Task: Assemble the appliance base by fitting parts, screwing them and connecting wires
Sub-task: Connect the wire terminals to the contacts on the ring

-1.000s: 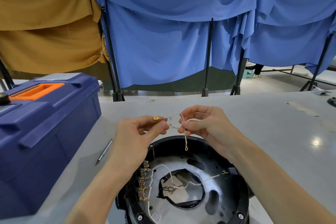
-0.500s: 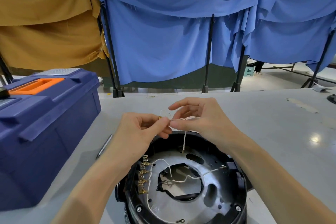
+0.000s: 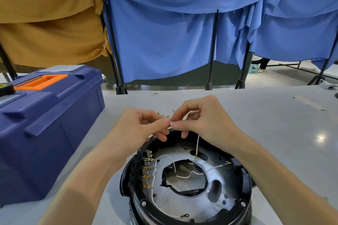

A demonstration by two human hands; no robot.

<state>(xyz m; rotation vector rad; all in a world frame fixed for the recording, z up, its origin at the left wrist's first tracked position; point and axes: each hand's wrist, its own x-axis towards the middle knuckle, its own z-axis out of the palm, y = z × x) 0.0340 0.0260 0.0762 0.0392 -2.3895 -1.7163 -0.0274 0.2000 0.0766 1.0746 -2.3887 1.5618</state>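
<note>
A round black appliance base (image 3: 245, 184) with a silver metal plate inside lies on the grey table in front of me. Brass terminals (image 3: 147, 170) line its inner left wall, and white wires run across the plate. My left hand (image 3: 139, 126) and my right hand (image 3: 203, 120) meet above the base's far rim, both pinching a thin white wire (image 3: 197, 142). One end of that wire hangs down from my right hand and ends in a ring terminal just above the plate. Small brass connectors (image 3: 165, 115) show between my fingertips.
A big blue toolbox (image 3: 45, 124) with an orange handle stands on the table at the left. Blue and mustard cloths hang on black stands behind the table. The grey tabletop (image 3: 283, 124) stretches out to the right.
My hands have come closer together, fingertips now touching over the wire. The hanging wire end has dropped lower toward the plate. The view has tilted down a little.
</note>
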